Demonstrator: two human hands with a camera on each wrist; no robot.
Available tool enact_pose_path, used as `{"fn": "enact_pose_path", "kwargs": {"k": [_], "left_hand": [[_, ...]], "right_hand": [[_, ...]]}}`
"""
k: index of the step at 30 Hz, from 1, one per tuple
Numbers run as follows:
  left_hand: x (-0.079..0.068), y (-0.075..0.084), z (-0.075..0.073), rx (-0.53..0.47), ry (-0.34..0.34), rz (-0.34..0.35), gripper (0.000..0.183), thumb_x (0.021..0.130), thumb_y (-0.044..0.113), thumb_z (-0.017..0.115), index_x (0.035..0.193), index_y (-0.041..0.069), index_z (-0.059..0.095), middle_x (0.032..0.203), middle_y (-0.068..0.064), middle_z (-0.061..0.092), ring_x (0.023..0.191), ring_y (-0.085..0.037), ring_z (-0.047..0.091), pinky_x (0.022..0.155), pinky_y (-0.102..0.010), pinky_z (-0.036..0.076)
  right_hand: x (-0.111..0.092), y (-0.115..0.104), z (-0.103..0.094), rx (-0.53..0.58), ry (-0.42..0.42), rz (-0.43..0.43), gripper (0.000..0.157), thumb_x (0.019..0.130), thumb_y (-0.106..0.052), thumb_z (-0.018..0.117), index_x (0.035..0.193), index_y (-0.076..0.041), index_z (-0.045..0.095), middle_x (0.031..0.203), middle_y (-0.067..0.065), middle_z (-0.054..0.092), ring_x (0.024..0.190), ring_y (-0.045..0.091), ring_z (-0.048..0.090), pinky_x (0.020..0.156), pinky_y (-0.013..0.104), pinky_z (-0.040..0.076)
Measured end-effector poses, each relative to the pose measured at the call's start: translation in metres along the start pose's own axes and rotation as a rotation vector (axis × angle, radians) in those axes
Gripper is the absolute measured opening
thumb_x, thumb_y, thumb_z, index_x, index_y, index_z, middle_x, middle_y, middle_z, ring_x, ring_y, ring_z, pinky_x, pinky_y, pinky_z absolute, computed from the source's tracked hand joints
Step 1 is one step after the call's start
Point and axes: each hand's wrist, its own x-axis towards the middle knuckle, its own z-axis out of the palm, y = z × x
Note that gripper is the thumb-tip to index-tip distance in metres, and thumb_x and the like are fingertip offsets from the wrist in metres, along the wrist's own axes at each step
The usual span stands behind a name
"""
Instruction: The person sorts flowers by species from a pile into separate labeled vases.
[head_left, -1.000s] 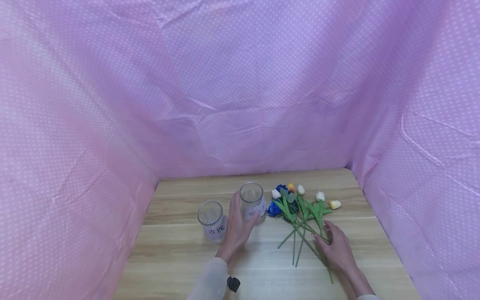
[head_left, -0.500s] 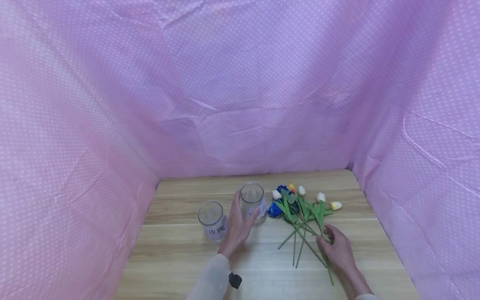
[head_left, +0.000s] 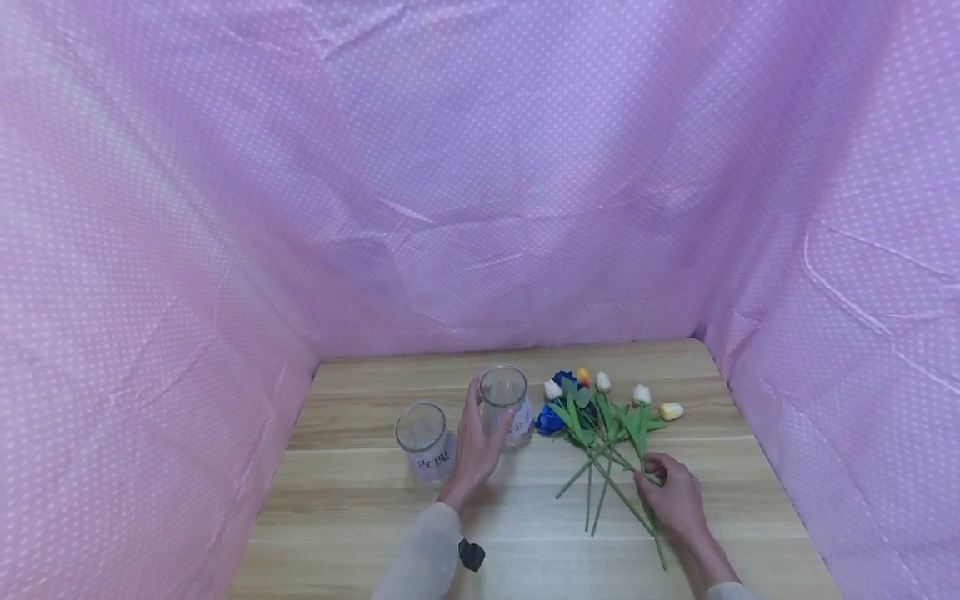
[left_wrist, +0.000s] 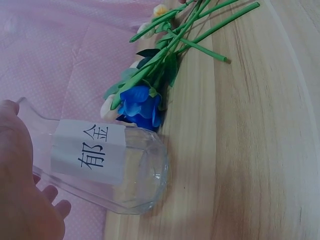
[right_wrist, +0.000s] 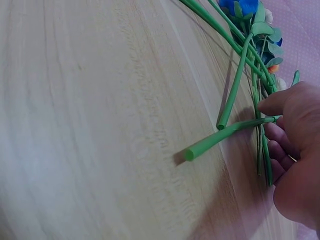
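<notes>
My left hand grips a clear glass vase from its left side, with the thumb across the front. In the left wrist view this vase carries a white label with dark Chinese characters. At the right, my right hand pinches a green stem in the bunch of flowers, thumb against fingers. The right wrist view shows that stem coming out from between the fingers, its cut end over the wood. White tulips, a yellow-white tulip and blue roses lie in the bunch.
A second labelled glass vase stands just left of my left wrist. Several stems cross each other on the wooden table. Pink dotted cloth walls in the back and sides. A small dark device sits at the left cuff.
My right fingers have drawn together on the stem. The left thumb has slid up the vase, and its label has turned a little to the right. The flowers lie nearly as before.
</notes>
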Motion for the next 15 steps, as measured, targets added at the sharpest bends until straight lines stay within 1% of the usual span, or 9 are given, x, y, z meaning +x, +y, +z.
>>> {"fn": "enact_pose_path", "kwargs": {"k": [5, 9, 11, 13, 15], "left_hand": [[0.002, -0.0019, 0.0011, -0.005, 0.004, 0.0, 0.093, 0.108, 0.059, 0.069, 0.181, 0.03, 0.02, 0.182, -0.015, 0.041, 0.166, -0.04, 0.046, 0.133, -0.076, 0.037], [0.0027, -0.0017, 0.0011, -0.013, 0.004, 0.002, 0.092, 0.108, 0.057, 0.069, 0.181, 0.029, 0.021, 0.182, -0.014, 0.042, 0.165, -0.039, 0.047, 0.134, -0.075, 0.038], [0.0024, -0.0013, 0.0008, -0.015, 0.004, 0.003, 0.091, 0.108, 0.057, 0.069, 0.181, 0.028, 0.021, 0.182, -0.014, 0.042, 0.165, -0.04, 0.047, 0.134, -0.075, 0.037], [0.0021, -0.0005, 0.0004, -0.021, 0.003, 0.004, 0.091, 0.109, 0.057, 0.068, 0.181, 0.028, 0.022, 0.182, -0.014, 0.042, 0.165, -0.04, 0.047, 0.134, -0.075, 0.037], [0.0018, 0.0001, 0.0002, -0.023, 0.002, 0.006, 0.09, 0.109, 0.057, 0.068, 0.181, 0.028, 0.022, 0.182, -0.014, 0.042, 0.165, -0.04, 0.048, 0.134, -0.075, 0.037]], "right_hand": [[0.0009, -0.0012, 0.001, 0.008, -0.016, 0.029, 0.042, 0.098, -0.009, 0.082, 0.137, 0.003, 0.072, 0.115, 0.018, 0.082, 0.114, 0.039, 0.076, 0.108, 0.06, 0.061], [0.0022, -0.0012, 0.0025, -0.002, -0.002, 0.03, 0.04, 0.097, -0.008, 0.082, 0.134, 0.003, 0.073, 0.11, 0.015, 0.083, 0.11, 0.038, 0.077, 0.103, 0.056, 0.062], [0.0031, -0.0007, 0.0034, -0.006, 0.011, 0.034, 0.038, 0.097, -0.008, 0.083, 0.133, 0.003, 0.074, 0.108, 0.014, 0.084, 0.107, 0.035, 0.077, 0.1, 0.05, 0.063], [0.0032, -0.0008, 0.0034, -0.005, 0.02, 0.036, 0.037, 0.096, -0.008, 0.083, 0.131, 0.002, 0.075, 0.106, 0.012, 0.084, 0.102, 0.03, 0.077, 0.095, 0.04, 0.063], [0.0036, -0.0011, 0.0027, 0.003, 0.029, 0.039, 0.035, 0.096, -0.008, 0.083, 0.128, 0.002, 0.076, 0.104, 0.011, 0.085, 0.098, 0.023, 0.076, 0.089, 0.029, 0.061]]}}
